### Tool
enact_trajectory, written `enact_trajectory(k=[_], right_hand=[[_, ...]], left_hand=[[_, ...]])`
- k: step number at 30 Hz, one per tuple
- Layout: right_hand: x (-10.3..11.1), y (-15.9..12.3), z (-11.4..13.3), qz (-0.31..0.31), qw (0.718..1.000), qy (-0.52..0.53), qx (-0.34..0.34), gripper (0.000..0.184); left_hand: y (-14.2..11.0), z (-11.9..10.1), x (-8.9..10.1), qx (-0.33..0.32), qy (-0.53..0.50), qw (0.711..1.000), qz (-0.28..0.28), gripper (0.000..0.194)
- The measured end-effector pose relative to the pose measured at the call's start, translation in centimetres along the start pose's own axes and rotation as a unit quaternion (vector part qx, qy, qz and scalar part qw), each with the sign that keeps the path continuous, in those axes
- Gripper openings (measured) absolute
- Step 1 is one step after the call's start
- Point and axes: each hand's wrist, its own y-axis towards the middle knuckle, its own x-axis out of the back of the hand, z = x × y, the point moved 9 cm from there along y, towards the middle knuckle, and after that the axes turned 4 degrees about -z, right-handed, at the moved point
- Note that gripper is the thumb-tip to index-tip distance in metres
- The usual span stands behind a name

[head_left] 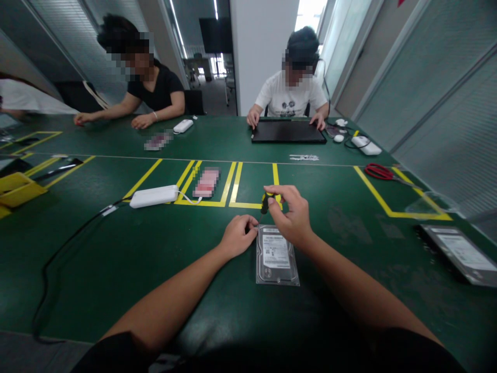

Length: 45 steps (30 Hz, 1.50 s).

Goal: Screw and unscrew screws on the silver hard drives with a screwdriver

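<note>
A hard drive [276,259] with a white label lies flat on the green table in front of me. In my right hand [292,213] is a short screwdriver [265,202] with a yellow and black handle, gripped between thumb and fingers. Its shaft points down at the drive's far left corner. My left hand [239,235] rests beside that corner, thumb and fingers pinched together close to the screwdriver's tip. Whatever those fingers hold, if anything, is too small to make out.
To the right lie another hard drive [462,254] and red-handled scissors [380,172]. A white power bank [154,196] is cabled to a phone [206,182] at the left. Across the table, one co-worker holds a black flat panel [288,131]; another sits farther left. A yellow bin [21,189] stands at far left.
</note>
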Motion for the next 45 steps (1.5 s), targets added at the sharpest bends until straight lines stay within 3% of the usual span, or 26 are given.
enact_trajectory(k=[12,21,32,41,45], right_hand=[[-0.1,0.05,-0.18,-0.006,1.0,-0.01,0.005,0.011],[0.05,-0.02,-0.25,-0.006,1.0,-0.016,-0.008,0.02],[0.09,0.09,-0.39,-0.015,1.0,-0.014,-0.006,0.011],[0.11,-0.09,-0.67,-0.014,0.999,-0.02,-0.026,0.023],[0.01,-0.03,-0.36,-0.011,1.0,-0.002,-0.012,0.018]], left_hand=[[0.03,-0.07,0.05,-0.004,0.003,1.0,-0.001,0.008],[-0.05,-0.11,0.06,-0.002,0.001,1.0,0.0,0.01],[-0.04,-0.1,0.01,0.004,0.003,1.0,0.005,0.008],[-0.01,0.05,-0.04,0.005,0.006,1.0,0.004,0.009],[-0.05,0.02,0.01,0.003,0.007,1.0,0.003,0.009]])
